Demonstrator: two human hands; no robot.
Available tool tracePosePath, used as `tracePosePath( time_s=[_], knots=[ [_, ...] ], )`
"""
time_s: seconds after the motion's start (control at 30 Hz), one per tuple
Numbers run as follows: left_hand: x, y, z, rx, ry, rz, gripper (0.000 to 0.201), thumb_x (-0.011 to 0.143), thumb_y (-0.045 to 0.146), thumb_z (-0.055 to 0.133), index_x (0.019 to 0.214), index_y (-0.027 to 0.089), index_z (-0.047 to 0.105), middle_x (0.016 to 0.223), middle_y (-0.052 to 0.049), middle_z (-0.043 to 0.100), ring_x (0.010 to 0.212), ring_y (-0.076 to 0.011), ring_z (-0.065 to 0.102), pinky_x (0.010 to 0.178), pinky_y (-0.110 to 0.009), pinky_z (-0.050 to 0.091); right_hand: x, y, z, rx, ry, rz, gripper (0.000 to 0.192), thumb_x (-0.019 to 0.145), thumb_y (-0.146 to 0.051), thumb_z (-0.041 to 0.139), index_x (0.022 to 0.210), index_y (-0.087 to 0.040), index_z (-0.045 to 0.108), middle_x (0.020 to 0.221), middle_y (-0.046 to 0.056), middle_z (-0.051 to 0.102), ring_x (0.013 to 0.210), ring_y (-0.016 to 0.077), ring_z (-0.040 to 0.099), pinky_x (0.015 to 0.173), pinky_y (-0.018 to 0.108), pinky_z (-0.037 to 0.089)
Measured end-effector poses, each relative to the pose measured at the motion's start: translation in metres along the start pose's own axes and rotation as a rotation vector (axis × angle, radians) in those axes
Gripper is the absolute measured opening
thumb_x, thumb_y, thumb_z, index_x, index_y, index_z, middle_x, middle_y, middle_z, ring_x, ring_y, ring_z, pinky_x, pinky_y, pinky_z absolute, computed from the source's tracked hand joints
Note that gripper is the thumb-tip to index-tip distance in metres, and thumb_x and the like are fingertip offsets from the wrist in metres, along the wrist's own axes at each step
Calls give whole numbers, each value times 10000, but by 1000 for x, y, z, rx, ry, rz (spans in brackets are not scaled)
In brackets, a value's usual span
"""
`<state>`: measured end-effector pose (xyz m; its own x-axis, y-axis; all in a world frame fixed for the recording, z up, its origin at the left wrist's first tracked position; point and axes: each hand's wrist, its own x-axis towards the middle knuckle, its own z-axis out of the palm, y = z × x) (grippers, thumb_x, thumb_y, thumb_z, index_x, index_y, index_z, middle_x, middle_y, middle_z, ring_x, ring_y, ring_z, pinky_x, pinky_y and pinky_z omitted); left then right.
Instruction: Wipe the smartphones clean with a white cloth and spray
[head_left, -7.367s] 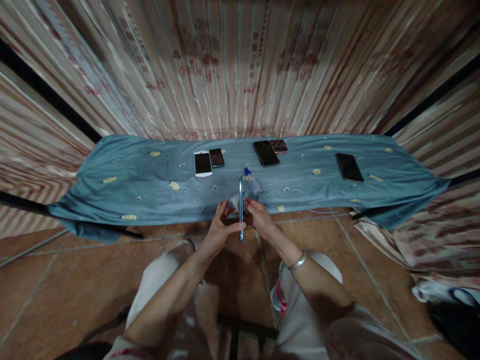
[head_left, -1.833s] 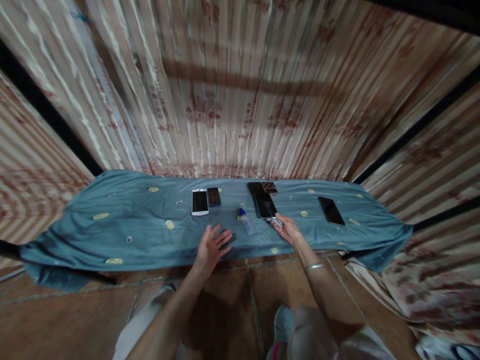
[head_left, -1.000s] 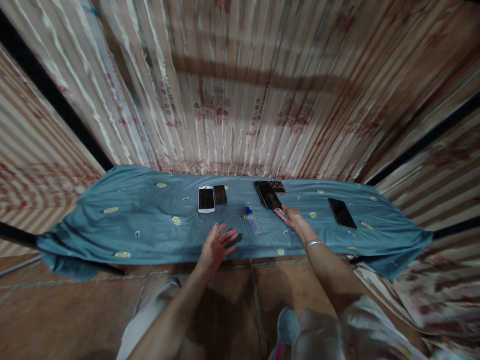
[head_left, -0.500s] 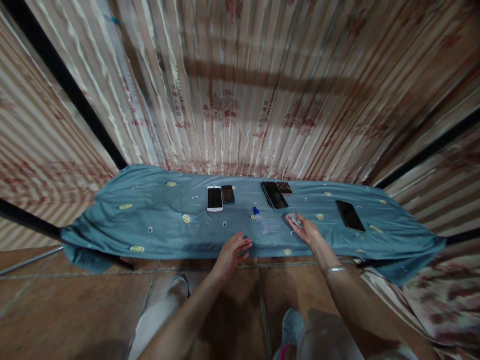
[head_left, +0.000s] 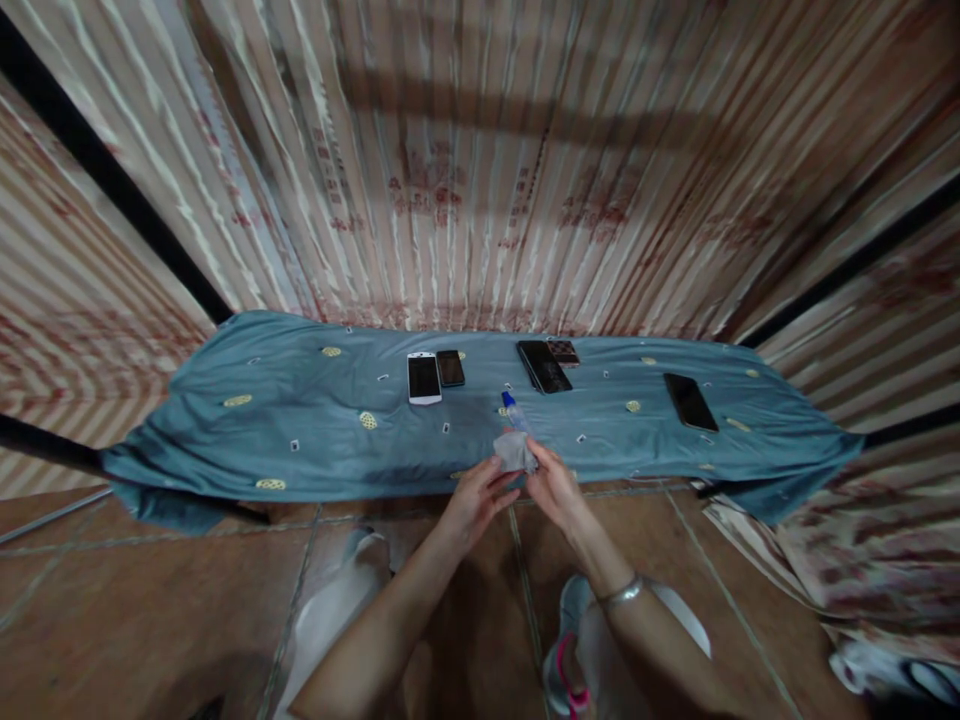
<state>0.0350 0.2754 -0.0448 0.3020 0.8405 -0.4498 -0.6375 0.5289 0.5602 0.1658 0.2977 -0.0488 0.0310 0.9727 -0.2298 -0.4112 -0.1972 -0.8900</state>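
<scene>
Both hands meet at near edge of desk point(head_left: 225, 440), centre. Right hand point(head_left: 553, 487) pinches small grey wiping cloth point(head_left: 514, 452), bunched, lifted just off blue cover. Left hand point(head_left: 474, 497) fingers curled loosely, touching cloth's near-left corner; holds nothing else. Small spray bottle point(head_left: 514, 410) with blue cap lies just beyond cloth, within easy reach. Farther back: white phone point(head_left: 424, 378) beside small dark phone point(head_left: 450, 367); black phone point(head_left: 544, 366) right of centre; another black phone point(head_left: 690, 401) far right, well apart.
</scene>
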Motion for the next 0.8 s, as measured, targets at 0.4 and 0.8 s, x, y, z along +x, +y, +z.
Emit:
tracePosePath(
  time_s=[0.4,0.8],
  knots=[
    [10,15,-11,33,96,198,339,564,291,871,833,142,729,841,-74,761,819,-207,690,845,-342,506,71,-31,1,-539,166,-235,310,658,-203,808,926,-232,655,1331,81,596,1419,257,325,1090,330,379],
    [2,25,-24,84,146,298,392,575,298,851,911,157,706,885,-59,748,831,-211,682,857,-403,525,59,-25,0,-264,-87,81,263,842,-365,518,945,-171,662,929,82,728,772,172,669,570,225,522]
  ],
)
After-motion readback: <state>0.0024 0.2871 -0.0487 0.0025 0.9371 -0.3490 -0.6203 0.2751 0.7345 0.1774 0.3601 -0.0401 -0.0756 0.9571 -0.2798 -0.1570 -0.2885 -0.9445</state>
